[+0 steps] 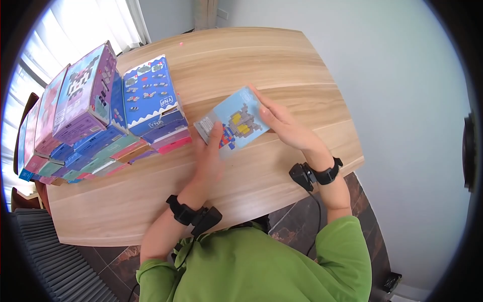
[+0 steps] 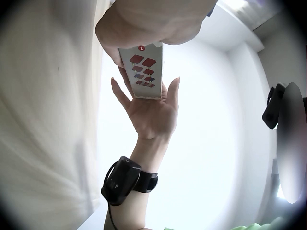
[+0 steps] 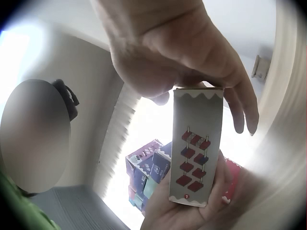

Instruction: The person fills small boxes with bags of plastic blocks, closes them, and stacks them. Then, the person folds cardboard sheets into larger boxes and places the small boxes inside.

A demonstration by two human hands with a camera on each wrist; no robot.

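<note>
A light blue building-block box [image 1: 240, 118] with a picture of a grey, yellow and red brick figure is held above the table between both hands. My left hand [image 1: 207, 153] grips its left end, thumb on the picture face. The right hand [image 1: 286, 125] lies against the opposite end, its fingers straight and spread, as the left wrist view shows of the right hand [image 2: 152, 117]. A narrow white side of the box [image 3: 195, 143] with red and blue brick diagrams faces the right wrist camera, the left hand [image 3: 180, 218] wrapped around its lower end.
Several stacked block boxes [image 1: 83, 93] in purple, pink, blue and green fill the left of the wooden table [image 1: 261, 186]. A dark blue box [image 1: 149, 93] tops the nearest stack, close to the left hand. A tiny pink piece [image 1: 181, 44] lies near the far edge.
</note>
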